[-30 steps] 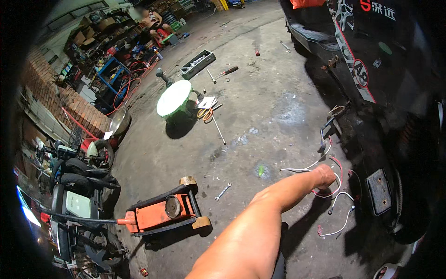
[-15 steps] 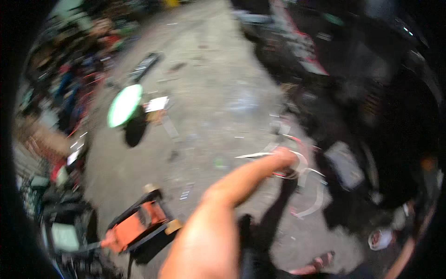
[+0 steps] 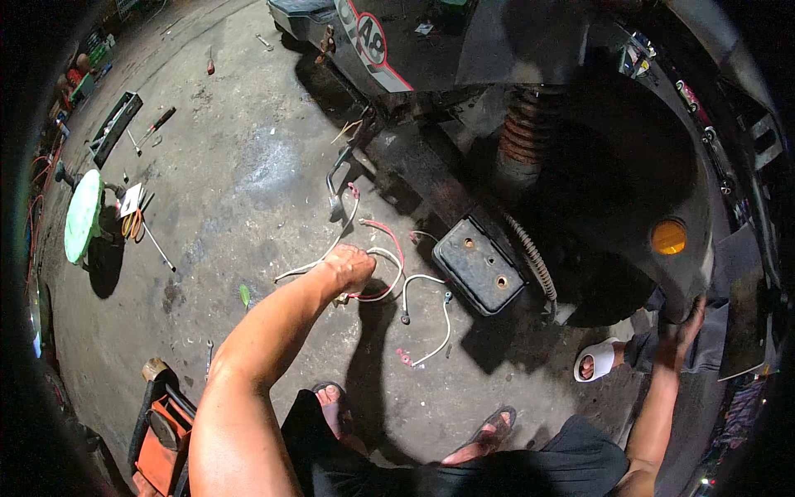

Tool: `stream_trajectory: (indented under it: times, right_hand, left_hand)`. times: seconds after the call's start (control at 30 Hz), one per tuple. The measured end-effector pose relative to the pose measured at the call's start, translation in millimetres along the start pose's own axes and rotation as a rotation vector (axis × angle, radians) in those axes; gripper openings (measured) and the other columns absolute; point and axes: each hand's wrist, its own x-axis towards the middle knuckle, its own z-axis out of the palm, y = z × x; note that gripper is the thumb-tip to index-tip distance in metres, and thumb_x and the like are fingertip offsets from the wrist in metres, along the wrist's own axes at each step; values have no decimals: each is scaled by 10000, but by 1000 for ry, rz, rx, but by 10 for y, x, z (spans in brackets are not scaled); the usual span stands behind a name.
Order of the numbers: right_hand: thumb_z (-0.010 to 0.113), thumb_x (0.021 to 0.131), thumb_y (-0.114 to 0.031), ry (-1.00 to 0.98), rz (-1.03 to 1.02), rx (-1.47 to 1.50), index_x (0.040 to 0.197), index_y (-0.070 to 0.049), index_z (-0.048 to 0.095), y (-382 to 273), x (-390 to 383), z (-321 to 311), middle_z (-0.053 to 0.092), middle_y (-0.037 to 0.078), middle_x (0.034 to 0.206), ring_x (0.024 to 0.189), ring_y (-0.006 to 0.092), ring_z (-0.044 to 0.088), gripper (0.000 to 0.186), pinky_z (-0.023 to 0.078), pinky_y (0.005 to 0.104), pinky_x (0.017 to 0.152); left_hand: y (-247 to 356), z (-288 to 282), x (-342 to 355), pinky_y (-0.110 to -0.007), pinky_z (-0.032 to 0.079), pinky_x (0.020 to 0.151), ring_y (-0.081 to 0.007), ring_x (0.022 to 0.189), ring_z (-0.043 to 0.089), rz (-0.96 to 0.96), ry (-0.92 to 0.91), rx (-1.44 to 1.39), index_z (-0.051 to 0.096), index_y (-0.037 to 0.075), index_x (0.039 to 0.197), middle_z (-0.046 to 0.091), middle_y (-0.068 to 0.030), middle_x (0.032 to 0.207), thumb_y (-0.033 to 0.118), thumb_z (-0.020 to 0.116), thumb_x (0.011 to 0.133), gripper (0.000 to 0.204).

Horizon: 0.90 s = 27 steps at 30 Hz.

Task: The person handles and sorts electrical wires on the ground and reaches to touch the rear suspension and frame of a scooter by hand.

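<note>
My left hand (image 3: 352, 269) is closed round a bundle of white and red cables (image 3: 403, 263) just above the concrete floor. One white cable end sticks out to the left of my wrist, and other loops spread to the right. A loose white cable (image 3: 448, 327) with pinkish and blue ends lies nearer to me. At the far right, my right hand (image 3: 689, 321) grips the lower edge of a dark vehicle fender (image 3: 700, 277); some of its fingers are hidden. A black box with round holes (image 3: 480, 267) sits beside the cables, under the vehicle.
A rusty coil spring (image 3: 523, 132) shows in the wheel well. Another person's white slipper (image 3: 598, 361) stands by the fender. To the left are a green round seat (image 3: 84, 217), orange-handled scissors (image 3: 132, 225), and a black tool tray (image 3: 114, 128). An orange jack (image 3: 161, 439) stands near my left arm.
My view has swung to the right, and the blur is gone. My left hand keeps hold of the cables. My right hand now shows at the fender; before, only a forearm was visible there.
</note>
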Motion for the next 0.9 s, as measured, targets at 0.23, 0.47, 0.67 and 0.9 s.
stream_trajectory:
  times: [0.23, 0.47, 0.67, 0.9]
  right_hand:
    - [595, 769, -53, -201, -412, -688, 1156, 13, 484, 148, -297, 161, 557, 80, 1071, 950, 175, 526, 409, 412, 272, 833]
    - [586, 768, -61, -193, -122, -252, 1183, 16, 459, 144, -75, -135, 536, 115, 1108, 986, 199, 512, 441, 407, 293, 852]
    - [587, 772, -81, -279, -668, -1044, 1209, 40, 427, 97, -144, -121, 523, 148, 1146, 1011, 224, 513, 481, 399, 336, 881]
    - [517, 820, -77, -131, -26, -251, 1213, 25, 436, 175, 108, -321, 523, 115, 1151, 1008, 196, 514, 414, 396, 292, 883]
  left_hand:
    - [11, -42, 9, -405, 504, 690, -314, 812, 635, 18, -26, 16, 638, 30, 833, 646, -167, 837, 178, 529, 741, 206]
    - [82, -74, 5, -380, 508, 708, -298, 843, 640, 19, 17, -8, 668, 29, 829, 650, -176, 872, 108, 552, 710, 184]
    - [31, -41, -47, -377, 508, 703, -296, 839, 641, 28, 56, 12, 669, 31, 821, 652, -172, 858, 114, 548, 706, 187]
    - [63, -151, -55, -409, 495, 696, -319, 809, 633, 7, -22, 28, 627, 22, 841, 644, -172, 822, 246, 579, 752, 245]
